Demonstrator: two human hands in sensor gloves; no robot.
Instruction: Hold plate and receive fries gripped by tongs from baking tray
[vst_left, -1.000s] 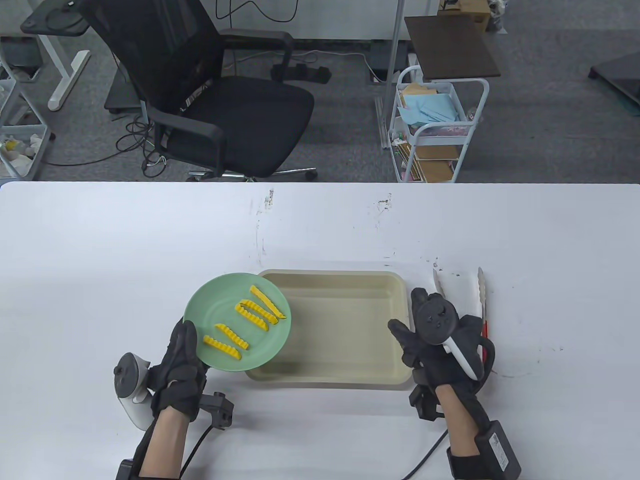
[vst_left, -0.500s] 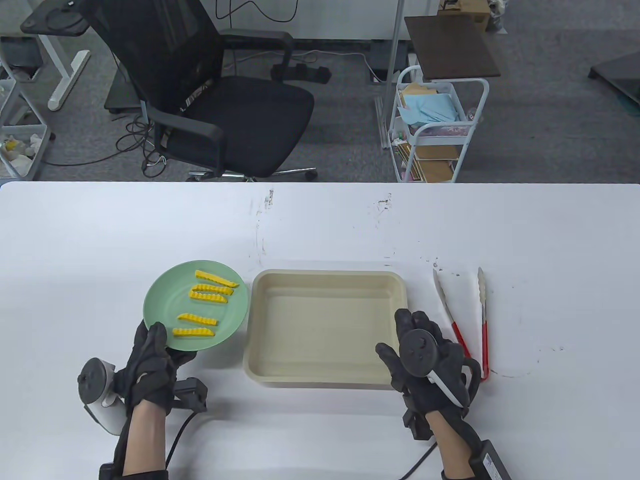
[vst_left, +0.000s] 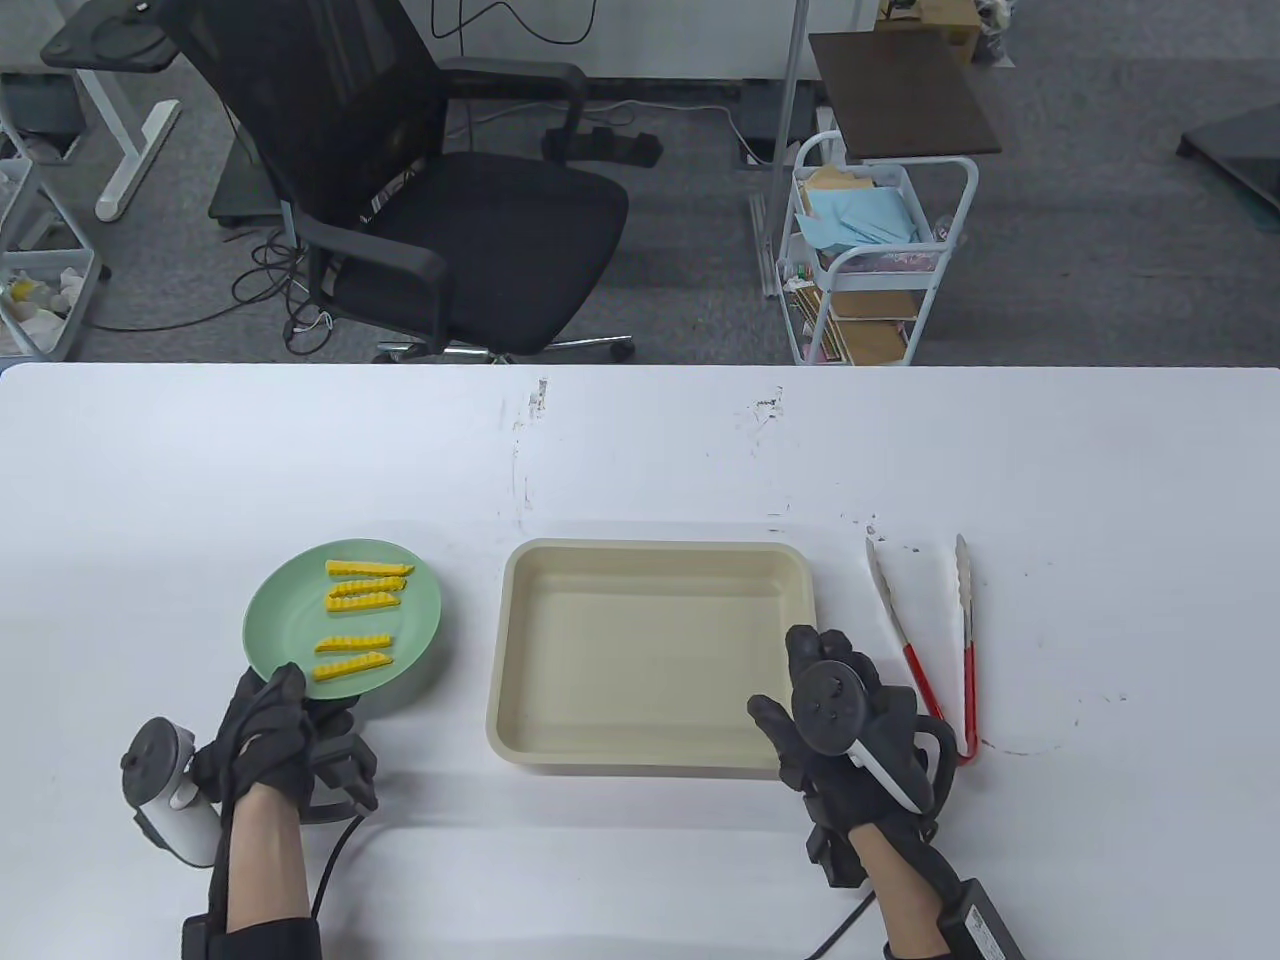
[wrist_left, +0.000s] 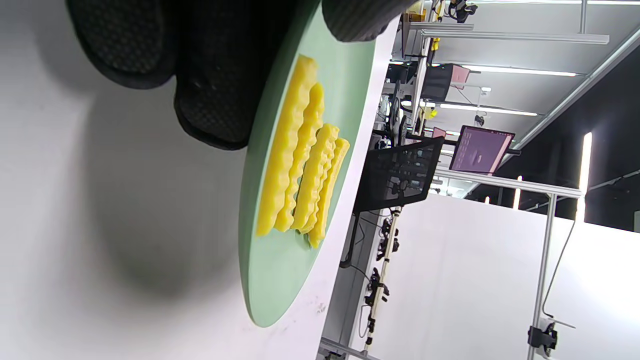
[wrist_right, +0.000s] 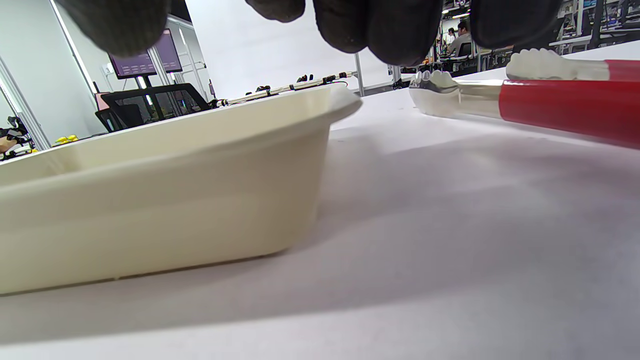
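A green plate (vst_left: 290, 615) carrying several yellow crinkle fries (vst_left: 365, 580) is left of the beige baking tray (vst_left: 650, 547), which is empty. My left hand (vst_left: 275, 715) grips the plate's near edge. In the left wrist view the thumb (wrist_left: 360, 20) lies on top of the plate (wrist_left: 280, 280) and the fingers (wrist_left: 215, 100) lie under it, with the fries (wrist_left: 300, 165) in a row. Red-handled tongs (vst_left: 908, 655) lie on the table right of the tray. My right hand (vst_left: 800, 690) is open and empty between tray and tongs. Its fingertips (wrist_right: 380, 30) hang above the table, with the tray (wrist_right: 150, 200) on the left and the tongs (wrist_right: 560, 102) on the right.
The white table (vst_left: 640, 450) has scuff marks at its middle. Glove cables trail to the front edge. A black office chair (vst_left: 430, 200) and a white cart (vst_left: 870, 260) stand on the floor beyond the far edge.
My left hand has carried the plate from over the tray's left corner out to the left. My right hand has drawn back off the tongs toward the front edge; the tongs stayed put.
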